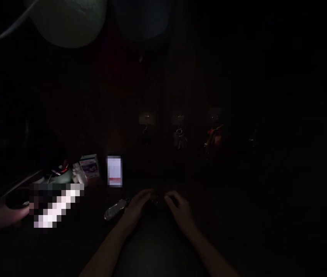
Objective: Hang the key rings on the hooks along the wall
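Observation:
The scene is very dark. My left hand [136, 206] and my right hand [180, 207] are held close together low in the middle of the view. Their fingers are bent inward, thumb and fingertips drawn together on both hands. Between the fingertips is a dark thing [156, 200] with faint glints, too dim to name. Just left of my left hand lies a long, rounded object [115, 209] with a pale, shiny rim; its kind is unclear.
A glowing screen [114, 171], pixelated, stands beyond my left hand. Left of it are a small printed box [89, 168] and a blurred-out bright patch [56, 207]. Several key bunches, one with keys [181, 139], hang at the back. A pale rounded shape [67, 23] looms upper left.

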`<state>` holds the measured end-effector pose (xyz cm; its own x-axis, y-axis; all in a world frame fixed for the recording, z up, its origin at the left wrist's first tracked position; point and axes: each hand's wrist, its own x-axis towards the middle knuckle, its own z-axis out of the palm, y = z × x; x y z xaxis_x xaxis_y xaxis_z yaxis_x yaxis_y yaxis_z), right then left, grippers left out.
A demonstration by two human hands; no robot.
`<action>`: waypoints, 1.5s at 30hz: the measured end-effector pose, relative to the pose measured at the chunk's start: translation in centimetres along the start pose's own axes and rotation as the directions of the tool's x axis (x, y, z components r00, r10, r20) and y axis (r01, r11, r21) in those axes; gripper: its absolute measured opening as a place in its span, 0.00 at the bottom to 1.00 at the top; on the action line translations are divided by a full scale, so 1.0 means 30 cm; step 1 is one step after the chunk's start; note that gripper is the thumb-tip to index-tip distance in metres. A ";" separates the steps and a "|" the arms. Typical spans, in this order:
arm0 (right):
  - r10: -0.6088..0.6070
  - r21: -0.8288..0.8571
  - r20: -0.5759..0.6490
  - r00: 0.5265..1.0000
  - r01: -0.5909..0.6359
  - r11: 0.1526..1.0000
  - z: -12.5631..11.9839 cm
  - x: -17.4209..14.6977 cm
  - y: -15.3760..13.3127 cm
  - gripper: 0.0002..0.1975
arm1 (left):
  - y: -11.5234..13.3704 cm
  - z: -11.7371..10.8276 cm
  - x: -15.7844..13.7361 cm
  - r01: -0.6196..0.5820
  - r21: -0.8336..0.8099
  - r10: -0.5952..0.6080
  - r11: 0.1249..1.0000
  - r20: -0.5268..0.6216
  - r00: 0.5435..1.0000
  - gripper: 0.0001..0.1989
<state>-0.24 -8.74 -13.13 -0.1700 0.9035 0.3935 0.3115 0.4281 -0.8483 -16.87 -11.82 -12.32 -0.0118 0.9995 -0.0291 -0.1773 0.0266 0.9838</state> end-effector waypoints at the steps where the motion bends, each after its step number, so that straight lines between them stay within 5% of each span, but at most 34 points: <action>1: 0.001 0.000 -0.020 1.000 -0.001 1.000 -0.002 0.000 -0.003 0.14 | 0.008 0.005 -0.005 -0.016 0.042 0.016 0.999 -0.006 1.000 0.17; 7: -0.024 -0.010 -0.072 0.997 0.024 1.000 -0.002 -0.011 -0.014 0.15 | 0.016 0.044 -0.022 -0.147 0.380 0.184 0.913 -0.063 0.981 0.11; 19: -0.124 -0.053 -0.016 0.992 0.123 0.991 -0.010 -0.015 -0.034 0.11 | -0.012 0.093 -0.030 -0.157 0.520 0.219 0.839 -0.061 0.974 0.03; 26: 0.073 0.116 0.079 0.994 -0.082 0.990 -0.011 -0.013 -0.036 0.13 | 0.016 0.063 -0.017 -0.033 0.128 0.051 0.991 -0.134 0.990 0.10; 32: 0.145 0.347 0.360 0.922 -0.276 0.896 0.034 -0.023 -0.016 0.19 | -0.010 0.043 0.002 -0.051 -0.277 0.001 0.960 -0.178 0.984 0.13; 45: 0.199 0.352 0.362 0.911 -0.331 0.876 0.047 -0.007 0.032 0.15 | 0.054 -0.001 0.027 -0.053 -0.287 -0.043 0.957 -0.317 0.947 0.14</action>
<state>-1.22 -8.53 -14.54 -0.4314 0.9001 0.0614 0.0001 0.0680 -0.9977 -17.21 -10.98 -10.75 -0.3157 0.9405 -0.1257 -0.4509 -0.0322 0.8920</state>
